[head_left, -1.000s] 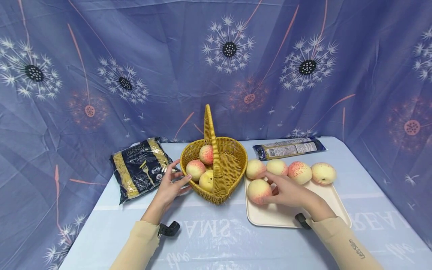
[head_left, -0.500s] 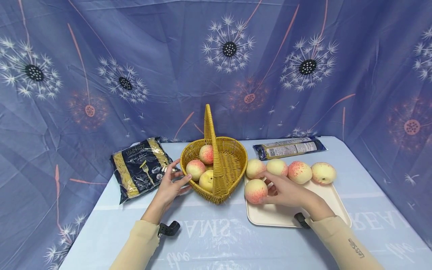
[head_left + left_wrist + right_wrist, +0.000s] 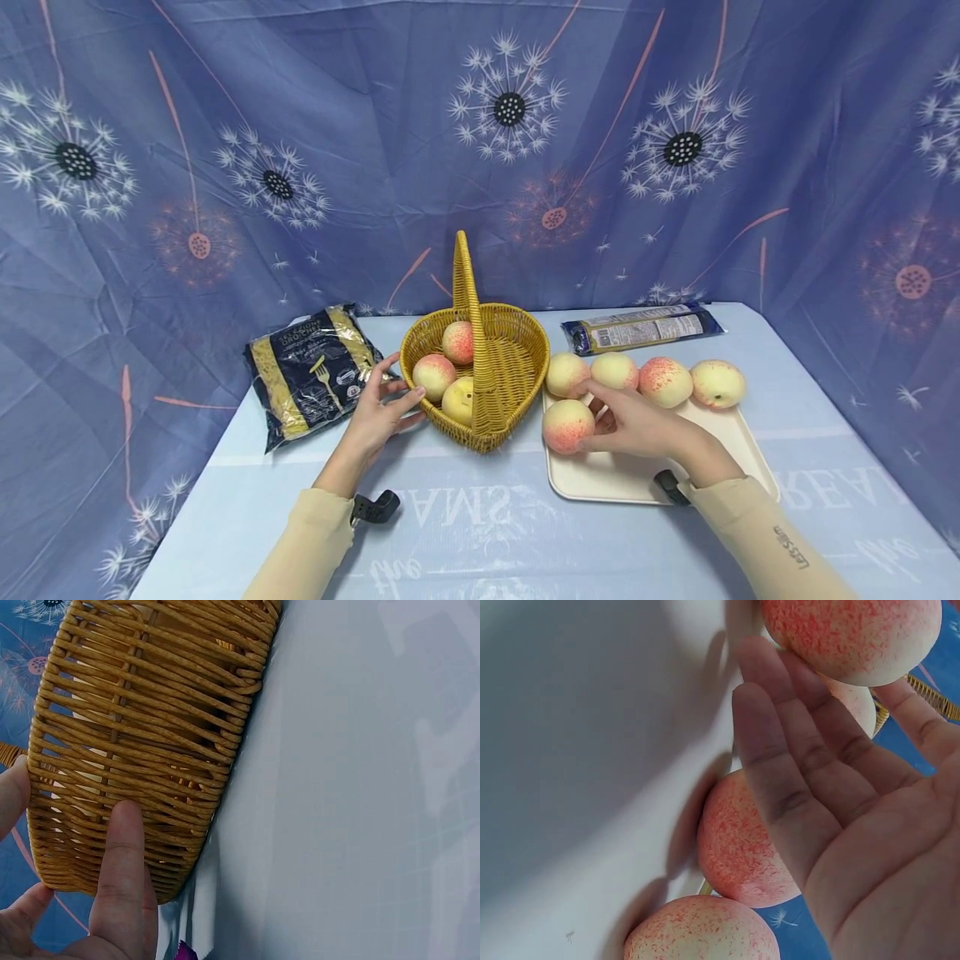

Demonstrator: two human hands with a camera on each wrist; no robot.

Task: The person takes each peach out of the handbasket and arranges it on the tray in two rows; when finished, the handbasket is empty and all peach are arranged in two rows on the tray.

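In the head view, a golden wicker basket point(image 3: 512, 367) with a tall handle holds three peaches, among them a pale yellow one point(image 3: 457, 402). My left hand point(image 3: 378, 419) touches its left side; in the left wrist view one straight finger point(image 3: 120, 862) lies against the woven wall point(image 3: 150, 750). My right hand point(image 3: 637, 422) holds a peach point(image 3: 567, 425) between thumb and fingers over the left part of a cream tray point(image 3: 622, 483). The right wrist view shows this peach point(image 3: 855, 634) at the fingertips. Behind the hand, several peaches point(image 3: 666, 383) sit in a row along the tray's far side.
A dark bag of pasta point(image 3: 311, 375) lies left of the basket. A long dark packet point(image 3: 645, 327) lies behind the tray. The table point(image 3: 465, 533) has a pale blue cover, and a patterned blue cloth point(image 3: 375, 167) hangs behind it.
My right hand has shifted the held peach slightly left, and the peach has turned to show more red. Over the last half second almost nothing moves. My left hand stays at the basket.
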